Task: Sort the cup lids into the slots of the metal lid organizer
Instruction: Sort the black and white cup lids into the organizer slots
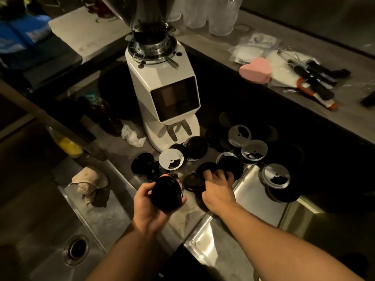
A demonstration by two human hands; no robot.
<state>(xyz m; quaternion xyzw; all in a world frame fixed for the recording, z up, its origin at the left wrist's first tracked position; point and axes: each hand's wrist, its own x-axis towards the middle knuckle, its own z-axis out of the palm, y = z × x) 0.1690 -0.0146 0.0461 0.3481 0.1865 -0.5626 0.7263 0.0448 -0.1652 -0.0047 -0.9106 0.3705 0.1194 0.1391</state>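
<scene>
Black plastic fills both grips: the left hand point(148, 203) has fingers and thumb curled round a stack of black lids point(166, 192), held tilted above the counter edge, while the right hand point(217, 189) reaches forward with its fingers curled over the near edge of 1 more black lid point(209, 168) lying flat. This looks like the gathering step, with nothing slotted yet. Loose lids point(253, 152), black, white and silvery, lie scattered beyond both grips, in front of a coffee grinder point(168, 94). A shiny metal tray point(249, 193) lies just right of the right wrist; whether it is the organizer is unclear. The next move likely calls for lifting that lid onto the stack, matching sizes, then finding the slots.
</scene>
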